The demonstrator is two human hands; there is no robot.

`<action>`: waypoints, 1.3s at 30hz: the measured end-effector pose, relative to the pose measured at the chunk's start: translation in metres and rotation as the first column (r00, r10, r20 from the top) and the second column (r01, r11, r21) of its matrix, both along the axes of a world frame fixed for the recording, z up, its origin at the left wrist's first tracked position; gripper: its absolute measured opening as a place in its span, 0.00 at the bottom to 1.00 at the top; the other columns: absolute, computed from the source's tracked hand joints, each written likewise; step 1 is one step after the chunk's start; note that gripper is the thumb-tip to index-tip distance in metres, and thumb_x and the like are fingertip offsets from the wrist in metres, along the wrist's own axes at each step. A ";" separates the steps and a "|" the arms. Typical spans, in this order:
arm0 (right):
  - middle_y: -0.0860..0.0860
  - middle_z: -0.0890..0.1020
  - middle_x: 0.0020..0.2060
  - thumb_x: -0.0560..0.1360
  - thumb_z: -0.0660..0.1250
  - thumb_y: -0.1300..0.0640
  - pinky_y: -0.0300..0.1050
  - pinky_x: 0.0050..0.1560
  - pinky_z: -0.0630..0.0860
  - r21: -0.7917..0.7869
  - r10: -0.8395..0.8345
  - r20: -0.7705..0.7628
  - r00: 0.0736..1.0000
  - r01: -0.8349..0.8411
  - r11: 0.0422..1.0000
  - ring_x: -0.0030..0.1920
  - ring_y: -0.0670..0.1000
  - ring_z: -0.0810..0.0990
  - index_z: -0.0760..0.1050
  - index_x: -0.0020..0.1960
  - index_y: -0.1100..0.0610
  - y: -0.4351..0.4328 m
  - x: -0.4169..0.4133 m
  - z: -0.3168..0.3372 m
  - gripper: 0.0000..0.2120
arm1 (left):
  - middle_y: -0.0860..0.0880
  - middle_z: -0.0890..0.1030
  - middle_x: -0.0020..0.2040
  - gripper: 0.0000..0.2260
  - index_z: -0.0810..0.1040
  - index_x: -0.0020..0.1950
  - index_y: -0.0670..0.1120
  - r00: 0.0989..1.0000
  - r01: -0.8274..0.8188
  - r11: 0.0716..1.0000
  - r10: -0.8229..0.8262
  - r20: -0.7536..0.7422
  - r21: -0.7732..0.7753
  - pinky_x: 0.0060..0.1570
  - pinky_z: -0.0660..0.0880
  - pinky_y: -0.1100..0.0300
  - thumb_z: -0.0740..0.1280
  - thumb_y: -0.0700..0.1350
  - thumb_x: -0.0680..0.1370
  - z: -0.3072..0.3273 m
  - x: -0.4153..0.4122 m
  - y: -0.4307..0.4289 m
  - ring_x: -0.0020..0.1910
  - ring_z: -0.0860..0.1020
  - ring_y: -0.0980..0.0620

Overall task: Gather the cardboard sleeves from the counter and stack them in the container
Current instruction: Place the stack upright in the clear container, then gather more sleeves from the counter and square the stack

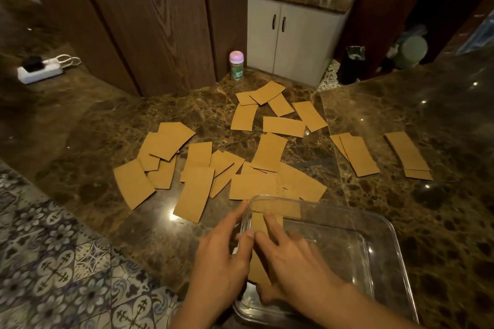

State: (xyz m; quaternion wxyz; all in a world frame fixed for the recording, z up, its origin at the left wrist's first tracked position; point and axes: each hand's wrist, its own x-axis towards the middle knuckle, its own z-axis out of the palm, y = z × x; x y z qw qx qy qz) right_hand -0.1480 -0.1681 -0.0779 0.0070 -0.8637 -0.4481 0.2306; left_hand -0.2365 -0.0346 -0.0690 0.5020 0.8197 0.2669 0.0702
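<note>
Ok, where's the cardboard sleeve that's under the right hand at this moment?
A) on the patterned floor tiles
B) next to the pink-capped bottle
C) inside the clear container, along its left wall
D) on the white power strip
C: the cardboard sleeve lies inside the clear container along its left wall, under the spread fingers of the right hand, while the left hand rests against the outside of that wall.
</note>
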 end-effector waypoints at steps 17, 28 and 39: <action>0.52 0.48 0.80 0.71 0.73 0.45 0.54 0.60 0.75 0.059 -0.018 -0.135 0.991 0.026 0.998 0.64 0.63 0.75 0.59 0.73 0.47 -0.007 0.009 0.020 0.36 | 0.72 0.81 0.53 0.21 0.73 0.65 0.71 0.999 0.027 0.997 -0.029 -0.018 -0.069 0.46 0.75 0.76 0.70 0.47 0.79 0.002 0.002 0.005 0.54 0.78 0.72; 0.43 0.77 0.57 0.72 0.63 0.25 0.47 0.59 0.78 0.131 -0.164 -0.162 0.973 0.186 0.974 0.55 0.45 0.77 0.76 0.62 0.45 0.003 0.039 0.080 0.30 | 0.55 0.73 0.69 0.25 0.70 0.73 0.59 0.965 0.081 0.912 0.029 -0.259 0.403 0.66 0.70 0.48 0.67 0.62 0.77 -0.011 0.031 0.067 0.66 0.72 0.52; 0.59 0.60 0.79 0.61 0.75 0.25 0.60 0.75 0.67 -0.125 -0.558 -0.086 0.825 0.547 0.828 0.78 0.63 0.59 0.55 0.82 0.58 0.053 0.159 0.028 0.63 | 0.49 0.62 0.79 0.25 0.71 0.74 0.57 0.943 0.277 0.856 -0.155 -0.296 0.436 0.73 0.62 0.48 0.69 0.58 0.78 -0.032 0.095 0.049 0.76 0.59 0.46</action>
